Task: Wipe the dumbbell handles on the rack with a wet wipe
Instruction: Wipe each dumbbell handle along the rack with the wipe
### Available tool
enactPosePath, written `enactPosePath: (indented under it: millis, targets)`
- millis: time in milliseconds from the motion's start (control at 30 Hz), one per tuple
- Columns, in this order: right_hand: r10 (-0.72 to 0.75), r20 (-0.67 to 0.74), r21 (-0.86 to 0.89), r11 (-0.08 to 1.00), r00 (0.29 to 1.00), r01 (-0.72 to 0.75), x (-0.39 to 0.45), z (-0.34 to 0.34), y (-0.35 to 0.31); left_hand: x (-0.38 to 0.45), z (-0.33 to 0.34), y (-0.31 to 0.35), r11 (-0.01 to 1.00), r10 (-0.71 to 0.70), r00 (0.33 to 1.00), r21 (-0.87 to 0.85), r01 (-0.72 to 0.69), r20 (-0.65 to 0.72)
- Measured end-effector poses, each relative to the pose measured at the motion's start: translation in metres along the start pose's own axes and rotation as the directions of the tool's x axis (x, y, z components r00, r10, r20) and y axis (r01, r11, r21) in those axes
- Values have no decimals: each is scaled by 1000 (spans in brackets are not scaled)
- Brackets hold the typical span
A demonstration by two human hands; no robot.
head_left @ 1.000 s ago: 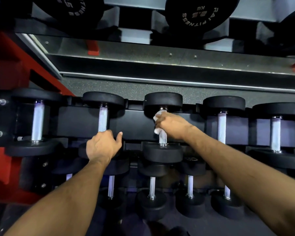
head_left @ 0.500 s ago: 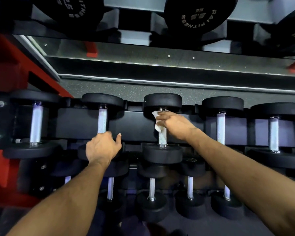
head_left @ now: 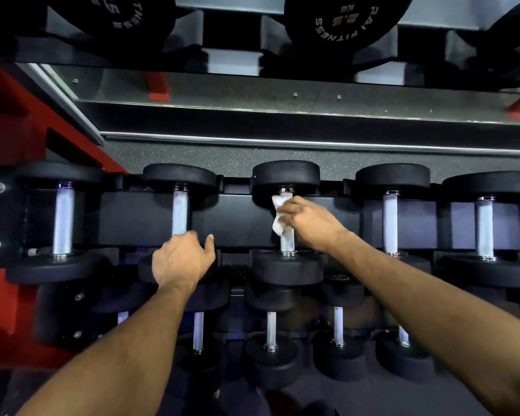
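At the far left a red upright (head_left: pixel 9 130) frames the rack (head_left: pixel 132 217), and the first dumbbell handle (head_left: pixel 63 220) of the upper row stands bare between its black heads. Next along, the second handle (head_left: pixel 180 213) rises out from under the left hand (head_left: pixel 180 261), which sits low on that dumbbell with its fingers curled over the near end and the thumb lifted free; whether it truly grips the bar or only steadies against the head I cannot tell. To its right, the right hand (head_left: pixel 309 223) pinches a crumpled white wet wipe (head_left: pixel 279 217) around the upper part of the third handle (head_left: pixel 287 243), close under the far head, with bare knurled metal showing below the wipe down to the near collar. The step in hand looks like the stroke along this third bar. To do it well, the wipe should wrap most of the way round the bar, not just its front face, and slide the full run from collar to collar with a slight twist so the knurling is cleaned all round, while the left hand braces the rack side. Further right, the fourth handle (head_left: pixel 390 223) and fifth handle (head_left: pixel 485 229) stand uncovered, as does the lower row (head_left: pixel 271 331) of smaller dumbbells beneath.
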State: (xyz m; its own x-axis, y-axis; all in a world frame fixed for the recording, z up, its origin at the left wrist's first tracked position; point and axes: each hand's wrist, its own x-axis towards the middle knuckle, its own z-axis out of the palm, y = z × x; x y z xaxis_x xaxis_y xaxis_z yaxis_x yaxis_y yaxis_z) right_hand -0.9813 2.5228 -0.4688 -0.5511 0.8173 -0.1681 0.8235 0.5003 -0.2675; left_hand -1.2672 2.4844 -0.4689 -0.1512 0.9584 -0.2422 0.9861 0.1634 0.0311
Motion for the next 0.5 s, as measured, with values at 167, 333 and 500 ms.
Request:
enactPosePath:
  millis: [167, 333, 500]
  targets:
    - [-25, 139, 86, 996, 990, 13, -13, 9, -9, 1, 0, 0, 1000, -6, 1000, -18, 6, 11]
    - [114, -23, 16, 993, 993, -113, 5, -10, -1, 1, 2, -1, 1000, -11, 1000, -13, 11, 5]
    - [210, 147, 159, 960, 967, -233, -10, 17, -15, 0, 0, 0, 1000, -7, 1000, -18, 7, 9]
